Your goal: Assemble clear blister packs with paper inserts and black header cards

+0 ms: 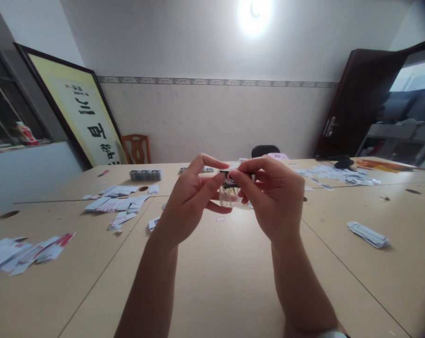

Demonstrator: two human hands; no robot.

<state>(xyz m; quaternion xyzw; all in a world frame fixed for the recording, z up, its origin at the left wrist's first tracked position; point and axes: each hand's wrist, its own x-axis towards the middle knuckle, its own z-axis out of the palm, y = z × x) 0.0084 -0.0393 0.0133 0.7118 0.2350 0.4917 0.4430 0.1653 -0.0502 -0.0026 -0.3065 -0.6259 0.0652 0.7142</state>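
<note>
On the far left of the table (212, 291) a loose heap of white and red paper slips (26, 251) lies near the edge, and farther in a second spread of slips (117, 203) sits in front of a row of small dark packs (146, 175). Toward the middle, the left hand (189, 202) is raised above the tabletop with thumb and forefinger pressed together on the left side of a small clear packet (230, 190) that has a dark printed piece inside its upper part. The packet looks light, thin and limp, probably slick plastic film that creases easily, so a fingertip pinch at its top edge or corners seems the best hold; a squeeze in the middle would likely crumple it. Its long axis appears to run roughly up and down, the dark end uppermost and the clear end hanging toward the table, though the fingers hide much of it. The right hand (274, 197) pinches the packet's upper right side, fingertips nearly meeting those of the left. Farther right lie scattered slips (334, 174) and a small stack of papers (368, 234).
</note>
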